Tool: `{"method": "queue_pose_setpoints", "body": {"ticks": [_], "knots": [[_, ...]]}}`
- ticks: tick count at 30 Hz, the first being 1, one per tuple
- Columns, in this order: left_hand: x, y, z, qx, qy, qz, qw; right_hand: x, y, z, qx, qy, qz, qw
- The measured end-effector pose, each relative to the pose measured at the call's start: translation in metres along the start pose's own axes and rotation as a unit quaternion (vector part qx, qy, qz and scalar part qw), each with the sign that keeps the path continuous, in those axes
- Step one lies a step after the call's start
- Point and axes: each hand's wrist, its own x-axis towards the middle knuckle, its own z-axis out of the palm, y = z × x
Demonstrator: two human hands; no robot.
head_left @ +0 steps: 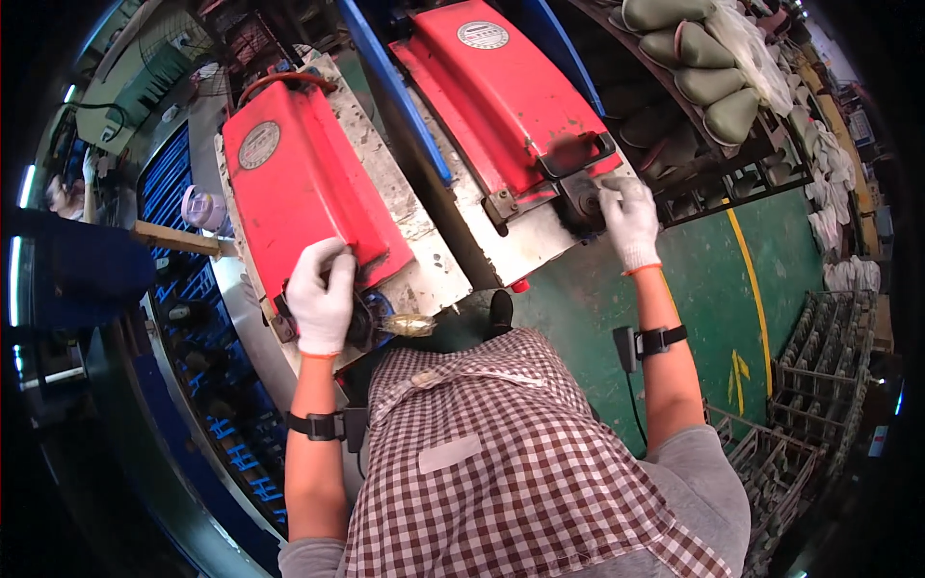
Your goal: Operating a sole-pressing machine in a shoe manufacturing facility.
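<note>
Two machines with long red covers stand side by side before me. My left hand (pixel 323 297), in a white glove, is curled at the near end of the left red cover (pixel 299 183). Its fingers bend round toward a dark part there, and what they hold is hidden. My right hand (pixel 631 223), gloved too, is closed beside a dark round wheel-like part (pixel 584 199) at the near end of the right red cover (pixel 501 87). I cannot make out what is in it. A black handle (pixel 578 154) sits on that cover.
Below the left machine hangs a yellowish clear-looking bundle (pixel 409 326). Blue panels (pixel 400 91) flank the right machine. Olive-green shoe-shaped pieces (pixel 708 82) fill a rack at the upper right. Metal wire racks (pixel 819 356) stand on the green floor (pixel 703 299) to the right.
</note>
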Motion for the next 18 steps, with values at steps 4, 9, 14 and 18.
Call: {"method": "queue_pose_setpoints", "body": {"ticks": [4, 9, 14, 18], "knots": [[0.019, 0.051, 0.072, 0.054, -0.054, 0.129, 0.989, -0.005, 0.070, 0.003, -0.086, -0.068, 0.024, 0.994], [0.040, 0.085, 0.145, 0.066, -0.115, 0.267, 0.955, -0.018, 0.028, 0.000, -0.149, -0.171, 0.209, 0.951], [0.065, 0.104, 0.202, 0.106, -0.178, 0.323, 0.923, -0.080, -0.002, -0.007, -0.016, -0.295, 0.258, 0.920], [0.088, 0.122, 0.221, 0.131, -0.188, 0.392, 0.891, -0.054, -0.009, -0.038, -0.011, -0.234, 0.172, 0.957]]}}
